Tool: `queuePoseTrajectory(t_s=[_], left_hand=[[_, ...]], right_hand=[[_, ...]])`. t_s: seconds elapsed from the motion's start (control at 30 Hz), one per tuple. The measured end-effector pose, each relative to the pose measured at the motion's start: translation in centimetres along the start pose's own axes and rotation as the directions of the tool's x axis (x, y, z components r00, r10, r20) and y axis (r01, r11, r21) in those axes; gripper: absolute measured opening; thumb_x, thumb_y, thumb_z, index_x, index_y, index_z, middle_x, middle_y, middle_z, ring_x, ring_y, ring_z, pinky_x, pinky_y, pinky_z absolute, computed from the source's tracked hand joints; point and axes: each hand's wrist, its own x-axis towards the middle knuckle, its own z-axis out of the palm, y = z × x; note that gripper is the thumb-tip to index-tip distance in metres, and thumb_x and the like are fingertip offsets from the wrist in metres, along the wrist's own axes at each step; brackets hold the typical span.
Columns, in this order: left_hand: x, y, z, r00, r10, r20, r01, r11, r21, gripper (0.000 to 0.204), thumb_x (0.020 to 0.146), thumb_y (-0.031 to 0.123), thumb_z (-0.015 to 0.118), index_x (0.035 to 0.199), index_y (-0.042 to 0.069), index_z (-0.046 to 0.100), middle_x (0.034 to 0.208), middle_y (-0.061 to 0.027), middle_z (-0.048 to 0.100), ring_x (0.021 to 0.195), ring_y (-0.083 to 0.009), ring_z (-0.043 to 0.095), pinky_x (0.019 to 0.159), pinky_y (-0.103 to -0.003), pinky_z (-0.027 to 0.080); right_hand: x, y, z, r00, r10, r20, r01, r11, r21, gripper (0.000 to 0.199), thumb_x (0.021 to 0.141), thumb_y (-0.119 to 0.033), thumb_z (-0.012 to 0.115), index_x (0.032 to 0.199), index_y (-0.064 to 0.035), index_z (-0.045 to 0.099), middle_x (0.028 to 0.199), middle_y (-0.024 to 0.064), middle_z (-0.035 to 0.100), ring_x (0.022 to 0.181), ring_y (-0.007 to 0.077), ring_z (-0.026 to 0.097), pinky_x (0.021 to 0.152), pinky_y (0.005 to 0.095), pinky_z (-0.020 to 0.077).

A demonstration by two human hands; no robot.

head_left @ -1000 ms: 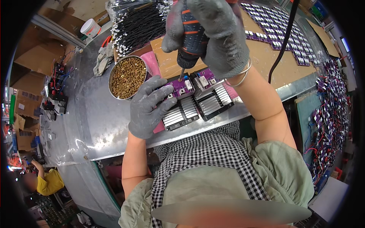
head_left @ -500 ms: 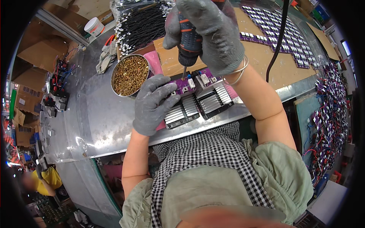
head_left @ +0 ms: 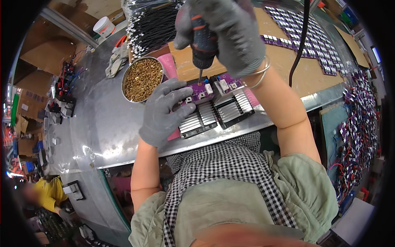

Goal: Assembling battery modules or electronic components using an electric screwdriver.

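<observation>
- While the right hand (head_left: 236, 39) is clenched around a driver (head_left: 204, 45), the bit points down onto the left board (head_left: 201, 94), near its 12 o'clock edge.
- Left hand (head_left: 160, 117): at the left board's 8 o'clock, fingers bent at its edge; whether they grasp it cannot be told.
- Left board: at 12 o'clock from the view's centre; 1 heat sink (head_left: 198, 120) at its 6 o'clock.
- Right board (head_left: 228, 83): just beside, between 2 and 3 o'clock.
- Screw bowl (head_left: 123, 87): between 9 and 10 o'clock.
- Cables (head_left: 154, 31): 11 o'clock.

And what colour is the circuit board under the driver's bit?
The circuit board is purple, best seen in the head view.
</observation>
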Motion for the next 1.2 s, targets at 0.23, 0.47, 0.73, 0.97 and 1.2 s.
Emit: queuePoseTrajectory(t_s=[0.23,0.47,0.73,0.97,1.2], left_hand=[[1.1,-9.6,-5.2,0.867,-0.488,0.104,0.410,0.815,0.409,0.028,0.085,0.012,0.076,0.113,0.010,0.078,0.102,-0.0128,0.074,0.096,-0.0274,0.072,0.090,-0.038,0.055],[0.6,-10.3,-3.8,0.932,-0.319,-0.172,0.353,0.907,0.231,0.018,0.085,0.005,0.074,0.103,0.008,0.077,0.100,-0.0118,0.075,0.093,-0.0240,0.073,0.084,-0.034,0.056],[0.9,-9.8,-3.6,0.916,-0.180,-0.358,0.230,0.968,0.102,0.035,0.089,-0.004,0.066,0.122,0.003,0.074,0.104,-0.0078,0.076,0.098,-0.0157,0.070,0.090,-0.030,0.054],[-0.1,-2.7,-1.0,0.934,-0.205,-0.293,0.146,0.967,-0.209,0.061,0.083,-0.012,0.063,0.141,0.005,0.062,0.110,-0.0089,0.071,0.089,-0.0158,0.069,0.087,-0.030,0.056],[-0.7,0.9,-0.1,0.969,-0.083,-0.233,0.026,0.971,-0.236,0.083,0.078,-0.019,0.062,0.156,0.003,0.042,0.121,-0.0136,0.066,0.089,-0.0154,0.067,0.084,-0.031,0.058]], right_hand=[[3.6,0.8,-1.1,0.707,-0.671,0.225,0.572,0.728,0.378,0.060,0.099,-0.042,0.070,0.138,-0.0028,0.047,0.072,0.0065,0.060,0.061,0.0175,0.062,0.059,0.0324,0.0537],[1.0,1.0,-0.1,0.939,-0.344,0.003,0.343,0.937,0.073,0.035,0.097,-0.034,0.075,0.088,-0.0092,0.052,0.068,0.0050,0.060,0.059,0.0159,0.061,0.058,0.0310,0.0527],[1.3,0.5,1.0,0.941,-0.335,0.042,0.330,0.940,0.090,0.033,0.098,-0.035,0.074,0.092,-0.0075,0.057,0.068,0.0050,0.060,0.060,0.0150,0.061,0.058,0.0303,0.0526],[3.2,2.4,0.6,0.901,-0.355,0.250,0.214,0.865,0.455,0.025,0.096,-0.025,0.074,0.094,-0.0049,0.060,0.074,0.0082,0.064,0.063,0.0206,0.063,0.062,0.0356,0.0551],[1.2,1.5,1.7,0.888,-0.344,0.304,0.209,0.892,0.401,0.024,0.095,-0.022,0.074,0.104,-0.0035,0.061,0.084,0.0108,0.066,0.074,0.0220,0.066,0.068,0.0357,0.0574]])
